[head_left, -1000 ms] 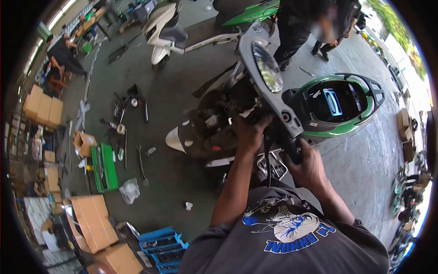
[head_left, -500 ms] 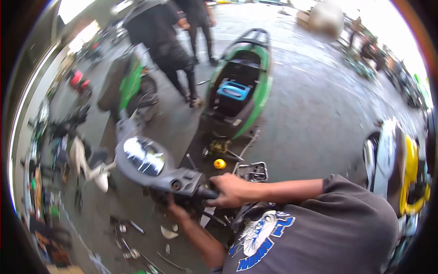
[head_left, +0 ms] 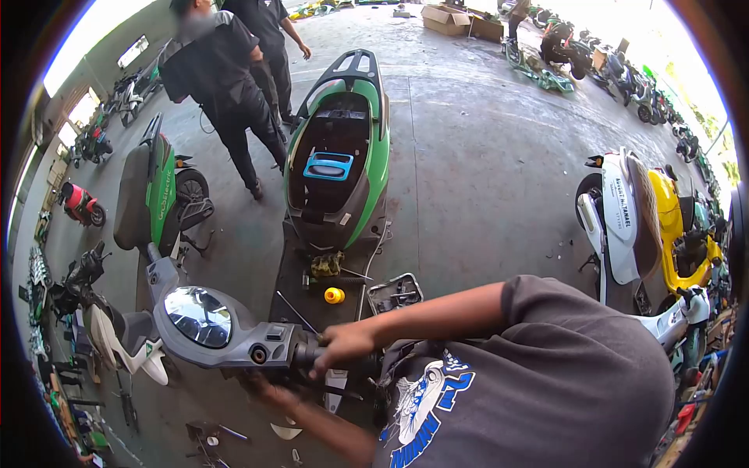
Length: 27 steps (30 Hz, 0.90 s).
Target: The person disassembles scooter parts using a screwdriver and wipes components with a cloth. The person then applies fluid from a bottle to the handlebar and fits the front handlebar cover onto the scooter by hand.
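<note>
A grey scooter handlebar cover point(head_left: 178, 300) with a round glossy display point(head_left: 198, 317) lies below me, to the left. My right hand point(head_left: 343, 348) is closed around the black handlebar grip point(head_left: 303, 352) at the right end of this cover. My left hand point(head_left: 269, 390) reaches under the cover's lower edge; its fingers are hidden and slightly blurred there. Beyond the handlebar stands the scooter's green and black rear body point(head_left: 376, 171) with its seat compartment exposed. A blue-framed part point(head_left: 328, 165) lies inside that compartment.
On the floorboard are a yellow bottle point(head_left: 335, 296) and a long thin tool point(head_left: 295, 310). Beside it lies an open tool case point(head_left: 395, 295). Two people point(head_left: 226, 93) stand behind a green scooter point(head_left: 160, 187). White point(head_left: 622, 222) and yellow scooters point(head_left: 669, 210) are at right.
My view has swung, so the scooter and both people appear further left. My right hand stays on the grip, and my left hand remains beneath the handlebar cover.
</note>
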Motion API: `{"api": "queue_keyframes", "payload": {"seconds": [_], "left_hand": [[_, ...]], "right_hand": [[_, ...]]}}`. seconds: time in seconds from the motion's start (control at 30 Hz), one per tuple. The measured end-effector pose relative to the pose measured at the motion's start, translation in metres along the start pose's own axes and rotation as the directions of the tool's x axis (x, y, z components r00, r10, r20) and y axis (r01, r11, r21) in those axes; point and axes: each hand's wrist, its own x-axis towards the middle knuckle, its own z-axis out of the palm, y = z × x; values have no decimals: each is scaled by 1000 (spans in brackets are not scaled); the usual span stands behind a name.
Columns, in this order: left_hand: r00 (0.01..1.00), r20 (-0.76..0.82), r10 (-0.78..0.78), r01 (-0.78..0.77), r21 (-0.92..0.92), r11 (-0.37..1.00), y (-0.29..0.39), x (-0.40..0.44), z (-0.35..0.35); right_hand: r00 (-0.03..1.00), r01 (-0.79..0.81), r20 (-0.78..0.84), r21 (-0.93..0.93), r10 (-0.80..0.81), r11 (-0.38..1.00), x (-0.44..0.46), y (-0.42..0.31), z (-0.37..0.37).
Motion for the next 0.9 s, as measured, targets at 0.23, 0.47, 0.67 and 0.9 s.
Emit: {"api": "queue_keyframes", "payload": {"seconds": [0.23,0.47,0.67,0.9], "left_hand": [[980,-136,-143,145,1,989,37,-17,51],[977,-181,109,-115,-26,993,1,-10,22],[924,-338,-182,192,-2,981,25,-15,34],[991,-111,-81,89,67,994,36,-26,60]], "right_hand": [[992,94,-34,-460,-123,883,-2,4,1],[826,-552,493,606,274,572,10,35,-4],[998,-51,-65,-517,20,855,-14,-19,6],[992,75,-88,-207,-95,975,14,21,8]]}}
